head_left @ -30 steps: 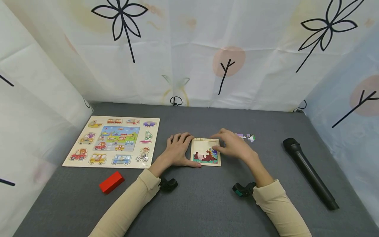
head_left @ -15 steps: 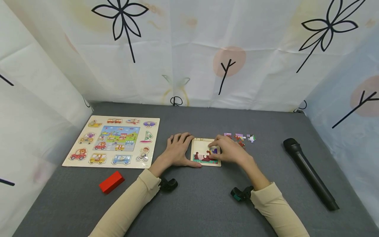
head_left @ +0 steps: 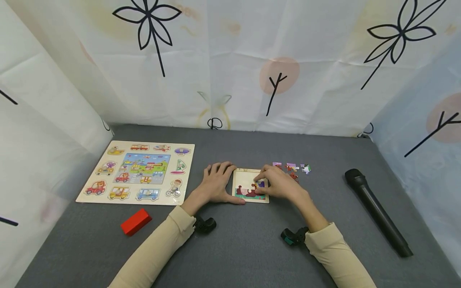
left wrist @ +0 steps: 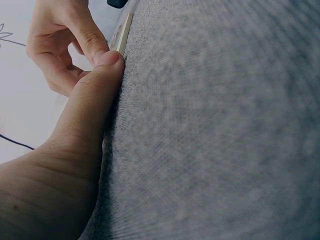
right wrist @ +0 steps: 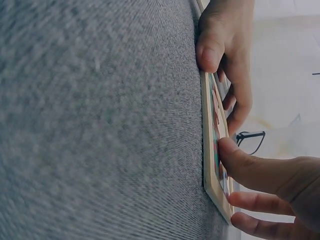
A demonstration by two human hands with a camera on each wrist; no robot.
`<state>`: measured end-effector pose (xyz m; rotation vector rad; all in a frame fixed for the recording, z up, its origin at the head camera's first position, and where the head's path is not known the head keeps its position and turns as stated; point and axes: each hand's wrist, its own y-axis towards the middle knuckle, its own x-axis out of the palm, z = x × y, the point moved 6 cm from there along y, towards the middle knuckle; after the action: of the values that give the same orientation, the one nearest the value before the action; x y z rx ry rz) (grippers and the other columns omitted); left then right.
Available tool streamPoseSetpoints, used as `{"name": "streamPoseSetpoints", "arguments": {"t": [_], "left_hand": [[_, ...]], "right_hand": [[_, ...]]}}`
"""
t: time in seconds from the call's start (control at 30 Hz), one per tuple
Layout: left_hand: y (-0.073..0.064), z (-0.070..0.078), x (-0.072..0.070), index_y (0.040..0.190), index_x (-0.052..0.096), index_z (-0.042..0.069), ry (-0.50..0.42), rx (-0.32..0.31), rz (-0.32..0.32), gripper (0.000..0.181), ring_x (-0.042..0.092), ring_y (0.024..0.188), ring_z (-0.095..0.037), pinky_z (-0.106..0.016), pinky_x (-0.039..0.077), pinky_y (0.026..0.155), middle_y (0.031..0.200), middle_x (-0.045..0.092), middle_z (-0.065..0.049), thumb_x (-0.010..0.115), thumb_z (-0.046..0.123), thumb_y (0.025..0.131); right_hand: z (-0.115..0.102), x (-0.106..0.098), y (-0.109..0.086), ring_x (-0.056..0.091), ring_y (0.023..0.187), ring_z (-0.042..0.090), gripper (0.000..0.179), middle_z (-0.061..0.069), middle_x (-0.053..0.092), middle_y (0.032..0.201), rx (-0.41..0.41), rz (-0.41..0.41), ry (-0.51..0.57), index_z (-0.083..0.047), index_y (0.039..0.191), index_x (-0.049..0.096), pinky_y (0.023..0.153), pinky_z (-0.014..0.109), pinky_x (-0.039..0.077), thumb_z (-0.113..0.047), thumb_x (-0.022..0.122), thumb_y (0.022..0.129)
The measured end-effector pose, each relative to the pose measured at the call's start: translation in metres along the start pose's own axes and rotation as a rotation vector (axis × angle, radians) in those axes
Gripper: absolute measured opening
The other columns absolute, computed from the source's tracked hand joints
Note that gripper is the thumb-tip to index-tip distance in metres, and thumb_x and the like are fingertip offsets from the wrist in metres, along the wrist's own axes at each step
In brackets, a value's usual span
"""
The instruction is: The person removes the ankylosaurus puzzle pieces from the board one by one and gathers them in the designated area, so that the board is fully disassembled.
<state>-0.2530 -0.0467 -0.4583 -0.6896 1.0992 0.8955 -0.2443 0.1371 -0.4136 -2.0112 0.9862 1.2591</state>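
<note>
A small wooden jigsaw tray (head_left: 250, 201) lies flat on the table, its lower part filled with maroon, teal and purple pieces and its upper part bare wood. My left hand (head_left: 216, 185) grips the tray's left side, thumb at the near edge and fingers spread toward the far corner. Over the tray's right half, my right hand (head_left: 279, 182) has thumb and index finger bent around a purple-and-yellow puzzle piece (head_left: 261, 184), largely covered by the fingers. In the right wrist view, the thumb of the right hand (right wrist: 260, 185) touches the picture and other fingers meet the tray's edge.
Several loose puzzle pieces (head_left: 292, 166) lie beyond the right hand. A large vehicle puzzle board (head_left: 86, 191) and a red block (head_left: 136, 221) are at the left. On the right lies a black microphone (head_left: 378, 212). Patterned white cloth (head_left: 230, 72) closes the back and sides.
My right hand has moved left and slightly down onto the tray's right half, uncovering more loose pieces behind it, and has stayed there for the last half second. My left hand stays in place.
</note>
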Motion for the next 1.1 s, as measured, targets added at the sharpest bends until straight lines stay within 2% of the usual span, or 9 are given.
{"name": "streamPoseSetpoints", "arguments": {"t": [0.23,0.47,0.77,1.1], "left_hand": [[0.0005,-0.0003,0.0023,0.158,0.033,0.025,0.010,-0.012,-0.019,0.114,0.028,0.148,-0.033,-0.068,0.020,0.119,0.163,0.029,-0.003,0.074,0.083,0.068],[-0.0006,0.0006,0.0004,0.156,0.036,0.023,0.005,-0.001,0.003,0.113,0.030,0.147,-0.035,-0.069,0.022,0.117,0.162,0.032,-0.007,0.076,0.080,0.068],[-0.0011,0.0005,-0.0008,0.156,0.035,0.023,0.008,-0.001,0.002,0.111,0.030,0.147,-0.035,-0.069,0.023,0.115,0.162,0.031,-0.007,0.076,0.080,0.069],[0.0001,-0.0005,0.0005,0.157,0.034,0.023,-0.002,-0.002,-0.010,0.112,0.029,0.148,-0.035,-0.069,0.022,0.116,0.163,0.030,-0.007,0.075,0.080,0.070]], "right_hand": [[0.0000,0.0017,0.0000,0.059,0.090,0.020,0.033,0.009,0.066,0.112,0.002,-0.005,0.011,-0.010,0.116,0.078,0.075,0.032,0.050,-0.028,0.081,0.089],[-0.0006,0.0012,-0.0019,0.058,0.088,0.019,0.032,0.009,0.066,0.112,0.007,0.001,0.024,-0.010,0.116,0.077,0.076,0.032,0.049,-0.028,0.081,0.089],[-0.0007,0.0013,-0.0032,0.055,0.083,0.017,0.032,0.009,0.066,0.110,0.014,0.019,0.041,-0.010,0.117,0.075,0.073,0.032,0.047,-0.025,0.080,0.090],[-0.0014,0.0011,-0.0046,0.051,0.079,0.013,0.034,0.006,0.063,0.102,0.034,0.030,0.020,-0.012,0.119,0.073,0.066,0.026,0.043,-0.027,0.080,0.089]]}}
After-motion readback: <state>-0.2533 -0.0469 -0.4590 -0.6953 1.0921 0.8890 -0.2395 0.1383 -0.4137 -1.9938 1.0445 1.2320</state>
